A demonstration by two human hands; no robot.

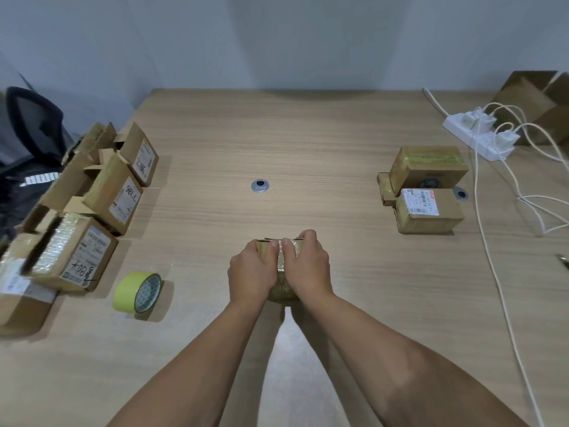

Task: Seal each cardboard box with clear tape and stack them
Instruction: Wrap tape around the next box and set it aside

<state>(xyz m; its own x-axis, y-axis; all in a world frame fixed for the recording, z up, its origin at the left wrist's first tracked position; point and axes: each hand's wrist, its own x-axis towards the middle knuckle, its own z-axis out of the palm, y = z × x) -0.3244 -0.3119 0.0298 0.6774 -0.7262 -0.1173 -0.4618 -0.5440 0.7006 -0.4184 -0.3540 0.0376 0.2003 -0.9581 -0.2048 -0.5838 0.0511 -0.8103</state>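
A small cardboard box [281, 288] stands on the wooden table [277, 134] in front of me, a strip of shiny tape running over its top. My left hand [251, 274] grips its left side and my right hand [306, 266] grips its right side, both thumbs pressing on the tape. Most of the box is hidden under my hands. A roll of tape [138, 292] with a yellow-green rim lies on its edge to the left of the box. Taped boxes [426, 183] sit stacked at the right.
Several cardboard boxes [89, 211] with open flaps and labels crowd the table's left edge. A white power strip [483, 137] with trailing cables lies at the back right, beside a large open box [538, 100]. A metal grommet [260, 185] is in the table's middle. A chair stands far left.
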